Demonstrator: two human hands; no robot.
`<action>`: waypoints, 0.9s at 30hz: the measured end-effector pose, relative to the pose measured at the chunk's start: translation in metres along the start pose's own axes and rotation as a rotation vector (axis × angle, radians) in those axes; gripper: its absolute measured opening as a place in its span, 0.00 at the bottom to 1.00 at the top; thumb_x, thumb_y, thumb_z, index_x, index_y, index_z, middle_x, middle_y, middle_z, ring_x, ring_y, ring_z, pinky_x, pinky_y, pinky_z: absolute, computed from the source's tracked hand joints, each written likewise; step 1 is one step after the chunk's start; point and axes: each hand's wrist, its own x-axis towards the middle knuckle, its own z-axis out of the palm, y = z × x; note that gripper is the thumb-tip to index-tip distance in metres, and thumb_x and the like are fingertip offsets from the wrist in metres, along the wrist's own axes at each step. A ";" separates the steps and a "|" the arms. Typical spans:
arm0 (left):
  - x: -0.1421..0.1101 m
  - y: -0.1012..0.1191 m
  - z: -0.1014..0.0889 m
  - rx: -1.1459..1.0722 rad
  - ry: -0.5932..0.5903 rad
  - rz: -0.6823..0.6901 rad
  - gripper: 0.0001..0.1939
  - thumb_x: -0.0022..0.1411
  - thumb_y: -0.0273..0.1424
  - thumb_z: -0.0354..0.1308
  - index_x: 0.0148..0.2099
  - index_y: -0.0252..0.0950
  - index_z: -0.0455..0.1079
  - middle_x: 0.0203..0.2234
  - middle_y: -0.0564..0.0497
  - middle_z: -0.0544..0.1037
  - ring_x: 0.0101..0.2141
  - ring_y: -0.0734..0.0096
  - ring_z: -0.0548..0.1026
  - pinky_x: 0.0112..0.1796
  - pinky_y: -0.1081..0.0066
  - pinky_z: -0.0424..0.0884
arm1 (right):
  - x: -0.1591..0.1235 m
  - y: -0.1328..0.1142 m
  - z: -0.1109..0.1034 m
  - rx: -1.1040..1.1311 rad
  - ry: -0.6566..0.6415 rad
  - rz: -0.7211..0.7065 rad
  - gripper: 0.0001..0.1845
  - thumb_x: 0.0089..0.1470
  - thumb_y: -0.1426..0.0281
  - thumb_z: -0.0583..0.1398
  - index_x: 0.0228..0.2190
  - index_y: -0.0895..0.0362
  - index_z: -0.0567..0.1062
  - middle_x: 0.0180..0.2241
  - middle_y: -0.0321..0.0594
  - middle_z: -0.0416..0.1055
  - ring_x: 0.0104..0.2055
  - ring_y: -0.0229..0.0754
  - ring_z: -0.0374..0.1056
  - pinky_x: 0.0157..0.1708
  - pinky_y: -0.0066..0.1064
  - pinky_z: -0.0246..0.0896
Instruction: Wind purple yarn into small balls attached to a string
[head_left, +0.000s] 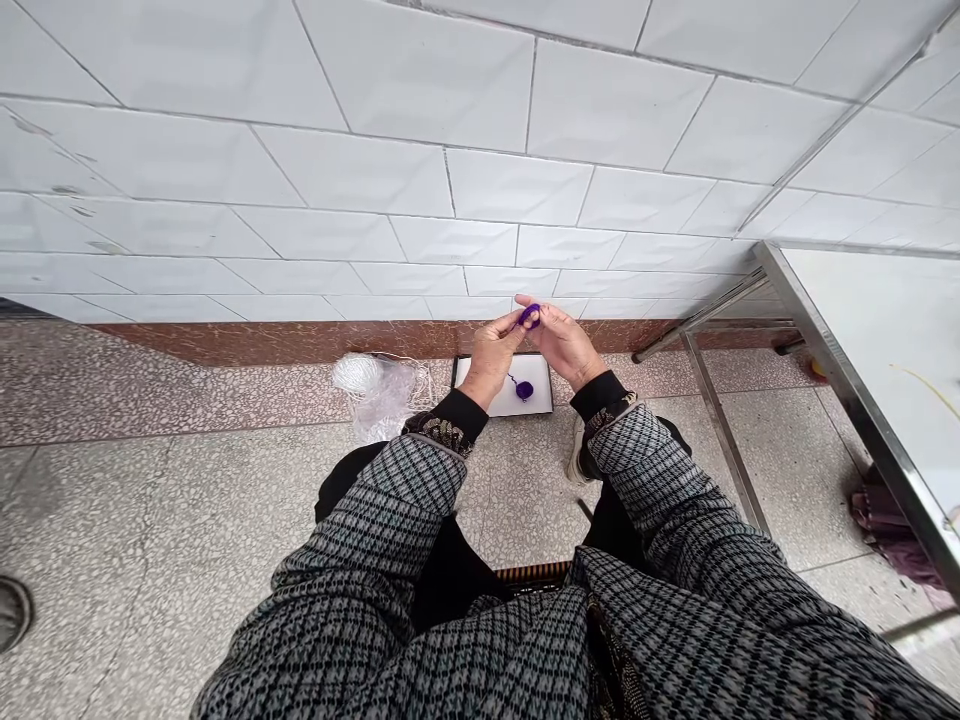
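My left hand [491, 355] and my right hand [566, 345] meet in front of the wall, both closed on a small ring of purple yarn [529, 316]. The ring stands between the fingertips of the two hands. Below them, a shallow white box [491, 405] with a dark rim rests on the floor. In it lies a small purple yarn ball [524, 390], with a wavy strand running up from it toward my hands. Whether a hook or needle is between my fingers is too small to tell.
Left of the box, white yarn [357, 374] lies with a clear plastic bag [386, 395] on the floor. A metal-framed table [847, 370] stands at the right, with purple cloth [896, 525] beneath it. A tiled wall [480, 180] rises directly ahead.
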 end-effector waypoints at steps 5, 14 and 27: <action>0.001 -0.007 -0.002 0.039 0.097 -0.003 0.04 0.54 0.29 0.63 0.34 0.36 0.77 0.24 0.54 0.76 0.29 0.74 0.72 0.32 0.73 0.67 | -0.004 -0.002 0.003 0.000 -0.055 0.054 0.17 0.49 0.53 0.69 0.34 0.52 0.77 0.51 0.40 0.75 0.52 0.47 0.67 0.52 0.42 0.65; -0.002 0.009 -0.010 -0.107 -0.082 -0.095 0.12 0.54 0.29 0.55 0.41 0.38 0.74 0.30 0.52 0.74 0.27 0.75 0.69 0.29 0.74 0.65 | -0.003 -0.009 0.000 0.012 0.018 0.071 0.18 0.51 0.54 0.68 0.28 0.53 0.72 0.50 0.39 0.75 0.52 0.44 0.68 0.52 0.39 0.65; 0.014 0.023 -0.027 0.506 -0.249 0.225 0.10 0.57 0.34 0.66 0.42 0.37 0.78 0.49 0.45 0.73 0.56 0.57 0.66 0.62 0.55 0.58 | -0.006 -0.009 -0.004 -0.077 -0.026 0.150 0.18 0.47 0.54 0.70 0.27 0.54 0.74 0.33 0.36 0.74 0.43 0.40 0.69 0.52 0.38 0.64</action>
